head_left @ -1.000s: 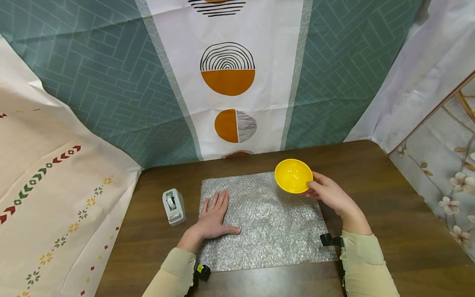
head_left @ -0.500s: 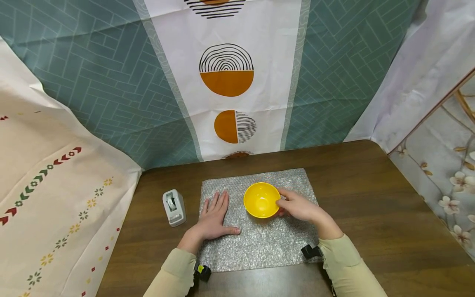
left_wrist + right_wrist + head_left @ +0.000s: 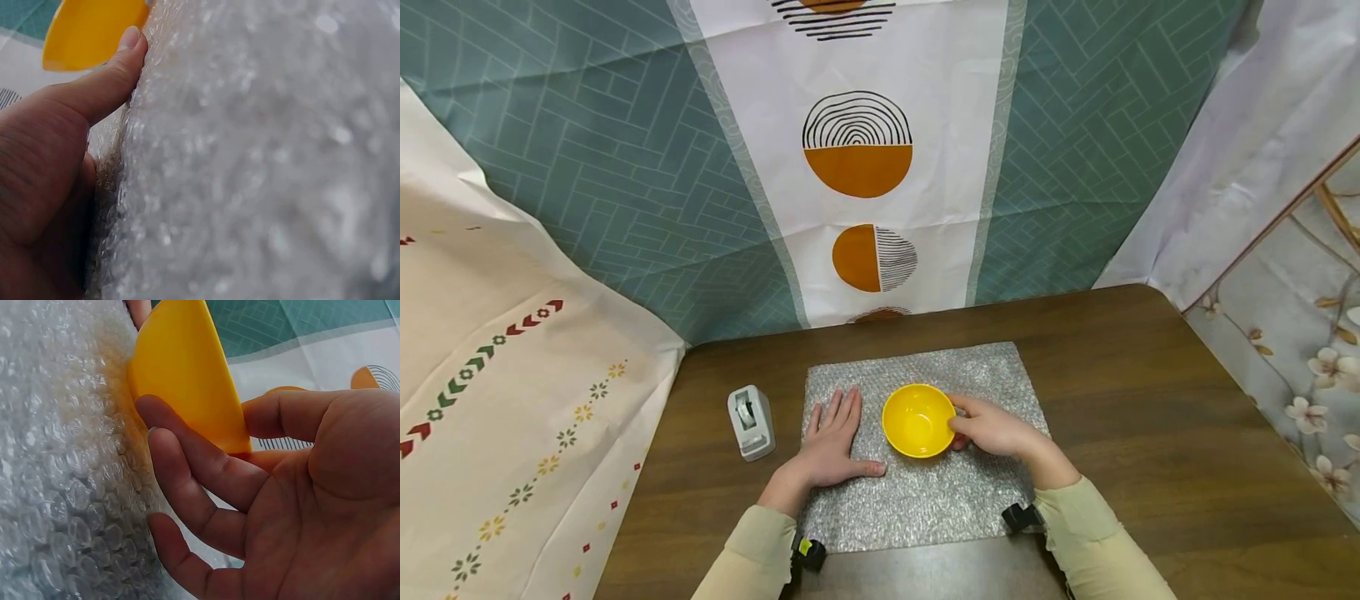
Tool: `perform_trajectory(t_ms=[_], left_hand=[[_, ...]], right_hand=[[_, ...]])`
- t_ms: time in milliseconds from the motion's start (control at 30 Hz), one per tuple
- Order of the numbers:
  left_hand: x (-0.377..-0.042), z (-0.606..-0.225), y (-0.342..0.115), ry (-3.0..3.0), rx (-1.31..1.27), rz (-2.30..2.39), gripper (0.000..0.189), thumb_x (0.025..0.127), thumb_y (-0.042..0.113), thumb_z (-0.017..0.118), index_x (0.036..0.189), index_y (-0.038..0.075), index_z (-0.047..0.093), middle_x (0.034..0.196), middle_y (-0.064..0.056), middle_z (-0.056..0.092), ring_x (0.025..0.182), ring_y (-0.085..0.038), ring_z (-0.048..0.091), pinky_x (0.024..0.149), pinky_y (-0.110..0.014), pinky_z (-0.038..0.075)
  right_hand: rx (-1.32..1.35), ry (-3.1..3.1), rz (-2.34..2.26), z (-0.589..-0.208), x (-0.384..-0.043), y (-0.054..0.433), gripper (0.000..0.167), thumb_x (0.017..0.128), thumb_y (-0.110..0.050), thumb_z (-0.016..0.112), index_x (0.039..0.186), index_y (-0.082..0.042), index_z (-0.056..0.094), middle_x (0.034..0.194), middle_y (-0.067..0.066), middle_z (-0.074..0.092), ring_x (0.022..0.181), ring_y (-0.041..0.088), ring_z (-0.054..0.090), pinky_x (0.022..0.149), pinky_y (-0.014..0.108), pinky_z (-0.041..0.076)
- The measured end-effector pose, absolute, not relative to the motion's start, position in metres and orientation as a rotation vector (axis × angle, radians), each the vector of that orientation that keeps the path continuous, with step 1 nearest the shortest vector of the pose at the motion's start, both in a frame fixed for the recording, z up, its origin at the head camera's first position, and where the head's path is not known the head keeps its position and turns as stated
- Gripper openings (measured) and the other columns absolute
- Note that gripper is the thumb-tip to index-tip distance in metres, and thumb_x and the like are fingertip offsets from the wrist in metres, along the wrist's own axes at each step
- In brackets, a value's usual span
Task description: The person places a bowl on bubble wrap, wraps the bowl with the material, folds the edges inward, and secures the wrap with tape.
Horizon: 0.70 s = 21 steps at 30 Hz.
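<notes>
A yellow bowl (image 3: 919, 422) stands upright over the middle of a sheet of bubble wrap (image 3: 925, 508). My right hand (image 3: 996, 427) pinches the bowl's right rim between thumb and fingers; in the right wrist view the bowl's base (image 3: 132, 378) appears to touch the wrap. My left hand (image 3: 829, 450) lies flat with spread fingers on the left part of the sheet, its thumb pointing toward the bowl. In the left wrist view the thumb (image 3: 106, 81) rests along the bubble wrap, with the bowl (image 3: 87, 34) beyond it.
A white tape dispenser (image 3: 751, 422) stands on the brown wooden table (image 3: 1120, 400), left of the bubble wrap. A patterned cloth (image 3: 730, 250) hangs behind the table's back edge. Floral fabric (image 3: 1300, 375) borders the right side, cream fabric (image 3: 535, 350) the left.
My right hand has carried the yellow bowl left and toward me, from the sheet's far right corner to its middle. The left hand has stayed in place.
</notes>
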<state>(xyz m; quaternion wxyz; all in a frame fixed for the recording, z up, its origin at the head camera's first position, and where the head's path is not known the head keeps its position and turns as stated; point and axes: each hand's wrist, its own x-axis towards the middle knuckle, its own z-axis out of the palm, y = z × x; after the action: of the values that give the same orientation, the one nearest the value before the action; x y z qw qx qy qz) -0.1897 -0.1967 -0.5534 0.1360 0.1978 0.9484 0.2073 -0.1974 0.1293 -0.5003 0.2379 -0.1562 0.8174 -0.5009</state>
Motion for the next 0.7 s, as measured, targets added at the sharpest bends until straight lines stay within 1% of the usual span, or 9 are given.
perform_trajectory(t_ms=[200, 367, 433, 533, 700], left_hand=[[-0.190, -0.554, -0.196, 2.745, 0.576, 0.596, 0.139, 0.080, 0.086, 0.069, 0.172, 0.005, 0.003, 0.179, -0.013, -0.002, 0.164, -0.034, -0.010, 0.126, -0.061, -0.012], [-0.193, -0.558, -0.195, 2.749, 0.557, 0.555, 0.140, 0.079, 0.089, 0.067, 0.172, 0.009, 0.000, 0.179, -0.007, -0.006, 0.164, -0.030, -0.013, 0.126, -0.058, -0.014], [-0.193, -0.558, -0.195, 2.747, 0.549, 0.543, 0.140, 0.079, 0.089, 0.067, 0.172, 0.010, -0.001, 0.179, -0.006, -0.007, 0.164, -0.029, -0.014, 0.126, -0.057, -0.014], [-0.193, -0.556, -0.195, 2.747, 0.552, 0.554, 0.139, 0.080, 0.087, 0.069, 0.172, 0.007, 0.001, 0.179, -0.009, -0.005, 0.164, -0.031, -0.012, 0.126, -0.059, -0.013], [-0.190, -0.551, -0.194, 2.737, 0.543, 0.573, 0.137, 0.082, 0.082, 0.071, 0.172, 0.004, 0.004, 0.179, -0.013, -0.002, 0.164, -0.035, -0.009, 0.126, -0.062, -0.011]], right_hand=[[-0.412, 2.271, -1.354, -0.501, -0.195, 0.127, 0.055, 0.106, -0.013, 0.056, 0.156, 0.008, 0.046, 0.098, 0.005, 0.069, 0.082, 0.023, 0.068, 0.081, 0.042, 0.060], [-0.383, 2.272, -1.363, -0.500, -0.194, 0.128, 0.061, 0.108, -0.017, 0.056, 0.159, 0.010, 0.038, 0.098, 0.007, 0.070, 0.083, 0.023, 0.069, 0.083, 0.043, 0.060], [-0.361, 2.277, -1.356, -0.499, -0.194, 0.130, 0.063, 0.109, -0.019, 0.057, 0.161, 0.009, 0.035, 0.098, 0.007, 0.070, 0.084, 0.023, 0.069, 0.083, 0.043, 0.059], [-0.352, 2.293, -1.331, -0.496, -0.193, 0.132, 0.065, 0.110, -0.023, 0.058, 0.163, 0.007, 0.034, 0.099, 0.006, 0.072, 0.086, 0.023, 0.070, 0.082, 0.044, 0.059], [-0.375, 2.309, -1.283, -0.490, -0.191, 0.142, 0.067, 0.111, -0.030, 0.057, 0.163, 0.006, 0.033, 0.101, 0.008, 0.076, 0.091, 0.025, 0.073, 0.086, 0.048, 0.059]])
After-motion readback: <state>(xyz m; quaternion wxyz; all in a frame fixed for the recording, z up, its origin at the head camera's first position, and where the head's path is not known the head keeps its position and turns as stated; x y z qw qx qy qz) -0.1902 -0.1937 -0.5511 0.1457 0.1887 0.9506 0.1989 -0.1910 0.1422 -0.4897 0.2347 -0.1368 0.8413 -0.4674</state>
